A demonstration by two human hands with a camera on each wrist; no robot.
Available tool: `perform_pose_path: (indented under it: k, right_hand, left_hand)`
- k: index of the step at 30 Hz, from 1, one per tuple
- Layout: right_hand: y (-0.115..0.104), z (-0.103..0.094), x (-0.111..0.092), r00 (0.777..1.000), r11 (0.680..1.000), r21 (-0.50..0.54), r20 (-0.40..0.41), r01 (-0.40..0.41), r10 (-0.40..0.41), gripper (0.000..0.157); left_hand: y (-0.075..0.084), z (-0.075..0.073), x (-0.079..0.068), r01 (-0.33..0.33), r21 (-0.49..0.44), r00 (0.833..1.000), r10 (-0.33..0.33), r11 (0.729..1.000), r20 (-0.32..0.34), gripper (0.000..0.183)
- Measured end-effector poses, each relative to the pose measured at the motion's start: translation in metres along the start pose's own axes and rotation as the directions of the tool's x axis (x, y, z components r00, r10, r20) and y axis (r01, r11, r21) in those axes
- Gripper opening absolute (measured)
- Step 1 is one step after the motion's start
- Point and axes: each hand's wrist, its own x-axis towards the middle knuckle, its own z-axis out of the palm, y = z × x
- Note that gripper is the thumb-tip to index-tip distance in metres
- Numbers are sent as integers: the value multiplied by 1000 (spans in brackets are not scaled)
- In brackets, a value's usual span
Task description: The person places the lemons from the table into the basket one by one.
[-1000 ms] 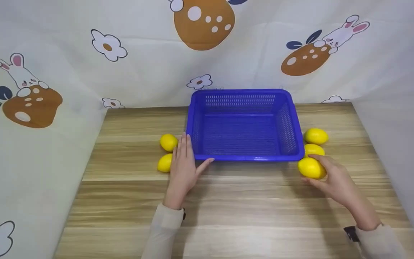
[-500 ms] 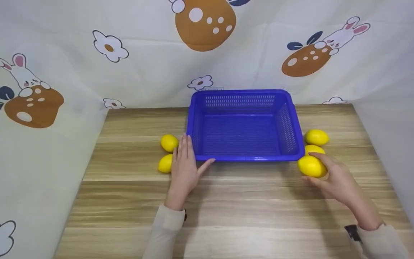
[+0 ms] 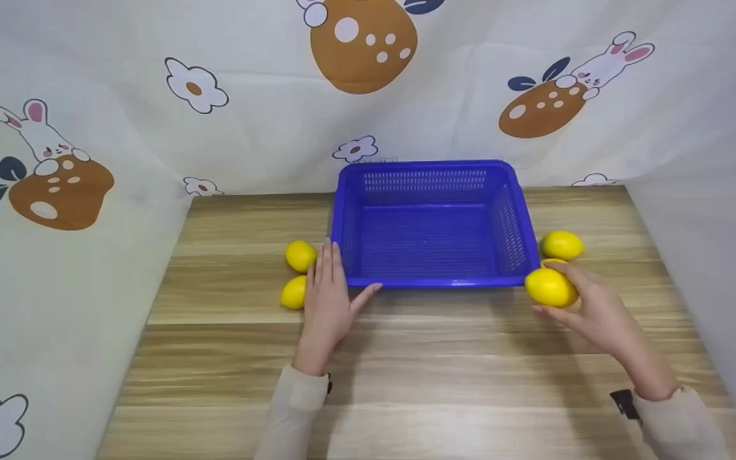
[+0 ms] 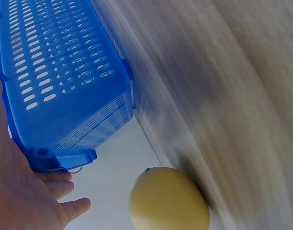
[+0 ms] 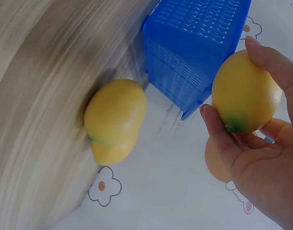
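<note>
A blue plastic basket with slotted walls stands on the table, nothing inside it. My left hand rests against its front left corner, fingers straight along the left rim and thumb at the front rim. In my right hand a yellow lemon is held between thumb and fingers, raised off the table beside the basket's front right corner. The right wrist view shows that lemon with its green tip, apart from two lemons lying on the table below.
Two lemons lie left of the basket, the back lemon and the front lemon, partly behind my left hand. At the basket's right lies another lemon; one more is mostly hidden by the held lemon. A patterned cloth hangs behind the table.
My right hand has lifted the lemon slightly, up and toward the basket's front right corner, covering more of the lemon behind it. The left hand and basket have stayed in place.
</note>
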Motion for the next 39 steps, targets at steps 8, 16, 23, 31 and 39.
perform_pose_path:
  k: [8, 16, 23, 31, 39]
  right_hand:
    - [-6, -5, 8, 1000, 1000, -7, 13, 13, -13, 67]
    - [-9, -10, 16, 999, 999, -3, 9, 43, -43, 68]
    - [-12, -11, 21, 999, 999, -9, 19, 43, -43, 69]
    - [-13, -11, 26, 997, 997, -4, -5, 72, -72, 67]
    - [-16, -13, 35, 998, 998, 16, 13, 65, -66, 67]
  left_hand:
    - [-1, 1, 0, 7, 3, 1000, -7, 1000, 7, 111]
    - [0, 2, -1, 8, -3, 1000, -8, 1000, -2, 111]
    - [1, 4, 2, 10, -16, 1000, -10, 1000, -3, 110]
    - [0, 4, 0, -1, -18, 1000, 0, 1000, -18, 110]
    - [0, 1, 2, 3, -6, 1000, -3, 1000, 1, 110]
